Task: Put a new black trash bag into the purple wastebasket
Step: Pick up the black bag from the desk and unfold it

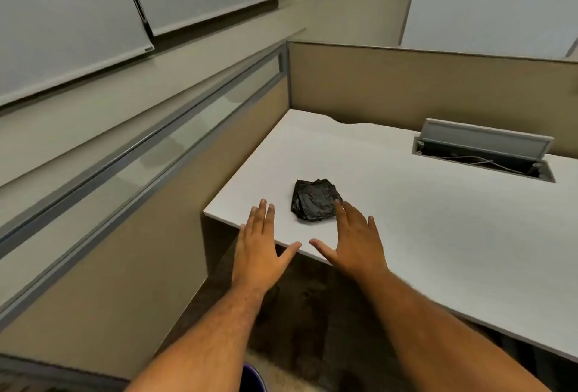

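Observation:
A folded black trash bag [315,200] lies on the white desk [422,222] near its left corner. My left hand [261,246] hovers flat over the desk's front edge, fingers spread, a little left of the bag. My right hand [355,238] is spread too, its fingertips at the bag's right side; whether they touch it is unclear. Neither hand holds anything. A sliver of the purple wastebasket [254,376] shows at the bottom edge, between my forearms, on the floor below the desk.
Beige cubicle partitions [406,85] wall the desk at the back and left. An open cable hatch [483,157] with wires sits in the desk at the right. Dark carpet [312,313] lies under the desk.

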